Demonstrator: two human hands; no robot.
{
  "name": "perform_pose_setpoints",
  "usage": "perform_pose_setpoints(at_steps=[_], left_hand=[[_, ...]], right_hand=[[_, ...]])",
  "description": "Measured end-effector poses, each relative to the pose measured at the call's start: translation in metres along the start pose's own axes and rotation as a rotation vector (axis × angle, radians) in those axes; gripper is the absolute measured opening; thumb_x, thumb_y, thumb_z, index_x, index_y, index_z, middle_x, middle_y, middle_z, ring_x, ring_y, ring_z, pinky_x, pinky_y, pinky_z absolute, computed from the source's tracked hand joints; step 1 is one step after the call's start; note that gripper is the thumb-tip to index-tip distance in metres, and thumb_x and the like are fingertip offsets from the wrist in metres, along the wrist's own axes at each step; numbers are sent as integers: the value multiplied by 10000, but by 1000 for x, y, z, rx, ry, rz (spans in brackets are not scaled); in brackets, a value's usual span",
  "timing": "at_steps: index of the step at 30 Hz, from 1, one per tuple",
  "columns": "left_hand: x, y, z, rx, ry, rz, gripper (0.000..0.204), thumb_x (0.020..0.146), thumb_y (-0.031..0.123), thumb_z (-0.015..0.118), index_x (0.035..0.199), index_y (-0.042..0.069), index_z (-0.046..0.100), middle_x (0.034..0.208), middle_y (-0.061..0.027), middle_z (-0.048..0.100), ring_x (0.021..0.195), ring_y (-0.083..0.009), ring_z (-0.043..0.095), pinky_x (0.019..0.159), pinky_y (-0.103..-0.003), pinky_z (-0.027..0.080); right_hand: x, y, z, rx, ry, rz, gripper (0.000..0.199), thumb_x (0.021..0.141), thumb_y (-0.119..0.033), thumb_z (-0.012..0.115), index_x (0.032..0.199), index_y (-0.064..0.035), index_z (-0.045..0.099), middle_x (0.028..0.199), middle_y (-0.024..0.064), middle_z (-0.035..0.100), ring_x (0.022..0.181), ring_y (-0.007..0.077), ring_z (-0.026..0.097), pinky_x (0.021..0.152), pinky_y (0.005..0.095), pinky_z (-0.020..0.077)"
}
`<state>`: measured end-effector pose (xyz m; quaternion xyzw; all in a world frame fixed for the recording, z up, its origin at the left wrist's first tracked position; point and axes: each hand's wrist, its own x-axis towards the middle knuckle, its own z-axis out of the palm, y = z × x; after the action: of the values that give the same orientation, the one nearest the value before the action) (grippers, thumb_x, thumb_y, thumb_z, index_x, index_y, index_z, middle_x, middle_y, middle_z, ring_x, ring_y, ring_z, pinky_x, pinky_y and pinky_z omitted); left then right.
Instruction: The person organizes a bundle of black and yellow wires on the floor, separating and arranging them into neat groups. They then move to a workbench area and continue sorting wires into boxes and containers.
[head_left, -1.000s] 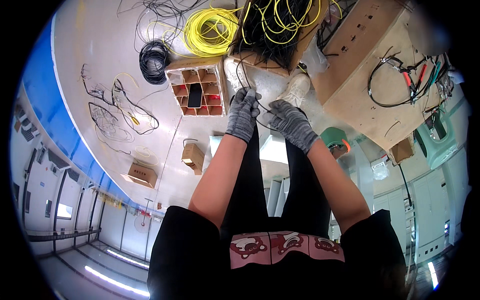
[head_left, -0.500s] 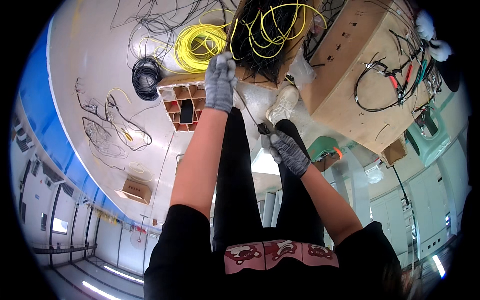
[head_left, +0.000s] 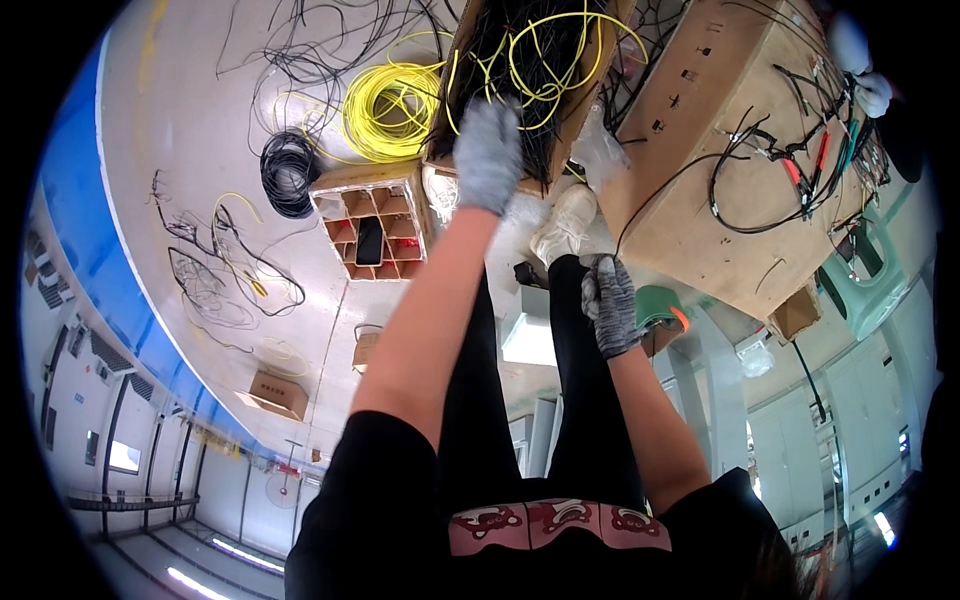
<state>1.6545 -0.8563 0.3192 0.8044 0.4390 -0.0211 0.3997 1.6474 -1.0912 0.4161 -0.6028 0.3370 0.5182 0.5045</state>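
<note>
My left hand (head_left: 488, 150), in a grey glove, is stretched far forward onto an open cardboard box (head_left: 590, 95) stuffed with tangled black and yellow wires. Its fingertips are buried in the tangle, so its grip is hidden. My right hand (head_left: 610, 305), also in a grey glove, stays low by my right knee. It is closed around a thin black wire (head_left: 650, 205) that curves up toward a wooden board (head_left: 700, 240). My black-trousered legs and a white shoe (head_left: 562, 222) lie between the hands.
A yellow wire coil (head_left: 385, 100) and a black coil (head_left: 288, 172) lie left of the box. A divided cardboard tray (head_left: 372, 228) holds a dark flat object. Loose wires (head_left: 215, 270) spread further left. The board carries wires with red and green clips (head_left: 815, 150). Another person's white-gloved hand (head_left: 872, 92) is at the top right.
My hands were together over my knees. The left hand has since moved forward and up to the wire box, while the right hand dropped back toward my knee.
</note>
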Motion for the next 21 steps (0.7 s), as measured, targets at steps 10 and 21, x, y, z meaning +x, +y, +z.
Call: perform_pose_setpoints(at_steps=[10, 21], left_hand=[[-15, -36, 97, 370, -557, -492, 367, 818, 379, 540, 935, 45, 636, 990, -184, 634, 987, -343, 584, 830, -433, 462], [-153, -38, -5, -1051, -516, -864, 110, 906, 131, 547, 886, 23, 561, 759, -35, 596, 580, -58, 499, 509, -166, 396]], right_hand=[[6, 8, -9, 28, 20, -48, 309, 954, -349, 444, 971, -62, 559, 578, -21, 496, 394, 33, 380, 354, 168, 308], [7, -22, 3, -97, -56, 17, 271, 953, -281, 457, 1056, -57, 569, 674, -5, 574, 465, 37, 467, 384, 167, 326]])
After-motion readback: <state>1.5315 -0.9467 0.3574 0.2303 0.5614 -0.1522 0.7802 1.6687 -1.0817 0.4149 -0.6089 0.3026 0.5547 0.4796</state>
